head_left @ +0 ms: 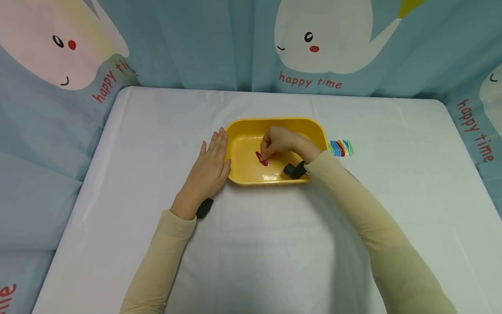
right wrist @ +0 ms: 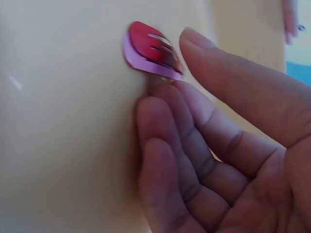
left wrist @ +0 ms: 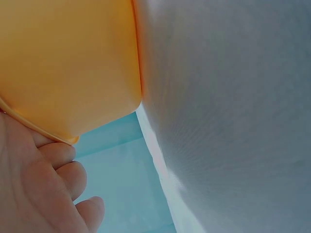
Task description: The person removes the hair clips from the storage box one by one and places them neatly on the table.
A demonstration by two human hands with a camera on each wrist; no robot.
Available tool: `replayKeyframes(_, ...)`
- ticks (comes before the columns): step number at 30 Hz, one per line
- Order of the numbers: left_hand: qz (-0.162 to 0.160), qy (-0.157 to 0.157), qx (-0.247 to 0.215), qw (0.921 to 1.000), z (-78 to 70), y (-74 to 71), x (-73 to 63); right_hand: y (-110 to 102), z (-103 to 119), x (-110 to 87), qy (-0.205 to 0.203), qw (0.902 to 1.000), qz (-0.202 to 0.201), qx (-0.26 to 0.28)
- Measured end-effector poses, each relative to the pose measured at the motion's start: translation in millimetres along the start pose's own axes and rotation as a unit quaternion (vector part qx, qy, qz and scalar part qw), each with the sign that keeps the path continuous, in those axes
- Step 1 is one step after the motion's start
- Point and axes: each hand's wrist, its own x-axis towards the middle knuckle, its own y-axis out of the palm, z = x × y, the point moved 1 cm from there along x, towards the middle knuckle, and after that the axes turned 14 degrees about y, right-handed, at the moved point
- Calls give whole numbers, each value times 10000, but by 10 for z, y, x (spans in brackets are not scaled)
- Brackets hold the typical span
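Note:
A yellow plastic tray (head_left: 243, 174) stands on the white-covered table. Along its left side lies my left hand (head_left: 209, 168), fingers straight, against the rim; in the left wrist view the rim (left wrist: 41, 130) runs by the fingers. My right hand (head_left: 280, 141) reaches down inside the tray, thumb and fingers together over small hair clips (head_left: 265, 163), red and pink. Seen from the right wrist, a red clip (right wrist: 146, 41) and a pink-lilac one (right wrist: 138, 60) lie one over the other at the fingertips, with the thumb beside them.
Right of the tray, a row of colourful hair clips (head_left: 341, 148) in blue, red, yellow, white and green lies on the table (head_left: 412, 183). A dark wrist strap (head_left: 204, 208) shows at the left wrist. Blue curtains with whale prints (head_left: 325, 35) hang round the table's edges.

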Motion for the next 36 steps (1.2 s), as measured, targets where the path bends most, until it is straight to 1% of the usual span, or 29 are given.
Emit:
replayKeyframes(6, -22, 20, -4, 10000, 3, 6, -9, 34, 60, 20, 138, 9965, -231, -796)
replayKeyframes(9, -56, 36, 10, 10000, 2, 9, -6, 35, 67, 19, 153, 9956, -264, -888)
replayKeyframes(12, -73, 34, 13, 10000, 4, 10, -3, 28, 51, 10, 189, 9977, -192, -620)
replayKeyframes(15, -78, 31, 8, 10000, 7, 9, 0, 15, 19, 5, 262, 9996, -6, -75)
replayKeyframes(17, -72, 26, -3, 10000, 9, 10, -1, 12, -4, 4, 359, 9987, 147, 323)
replayKeyframes(20, -72, 24, -5, 10000, 11, 14, -5, 15, -26, 3, 471, 9964, 273, 652)
replayKeyframes(29, -30, -6, -32, 10000, 11, 20, -5, 23, -42, -11, 559, 9933, 332, 953)
replayKeyframes(33, -40, 2, -29, 10000, 13, 21, -4, 20, -51, -10, 544, 9925, 285, 1054)
replayKeyframes(36, -46, 6, -7, 10000, 18, 24, -7, 15, -54, -8, 614, 9920, 214, 1081)
